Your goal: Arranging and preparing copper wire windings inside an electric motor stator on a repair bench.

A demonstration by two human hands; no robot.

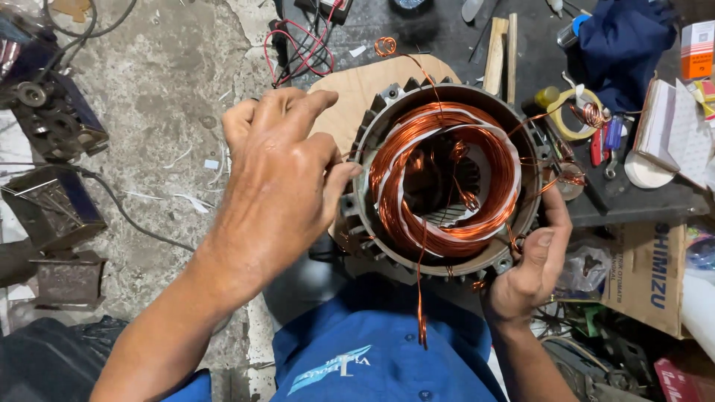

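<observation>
Nearest the camera, a blue shirt (372, 357) is seen at the bottom edge, with a loose end of copper wire (421, 313) hanging down over it. Just above, a round motor stator (439, 175) is held upright on the lap, its open bore facing the camera. The right hand (532, 264) is clamped on the lower right rim of the metal housing, the thumb pressed against the edge. The left hand (279, 179) is raised at the stator's left side, its fingers curled and pinched together near the rim; whether a thin wire is gripped between them cannot be told. The two hands are kept apart, one on each side of the housing. Inside the stator, copper coils (447, 171) are packed in a ring, lined with white insulating paper (391, 179). Beyond it, a piece of cardboard (357, 85) lies behind the housing. Farther right, a dark table (640, 201) carries a roll of yellow tape (572, 112), wooden sticks (497, 52) and a blue cloth (622, 41). To the left, a concrete floor (164, 89) is strewn with red wires (298, 48).
</observation>
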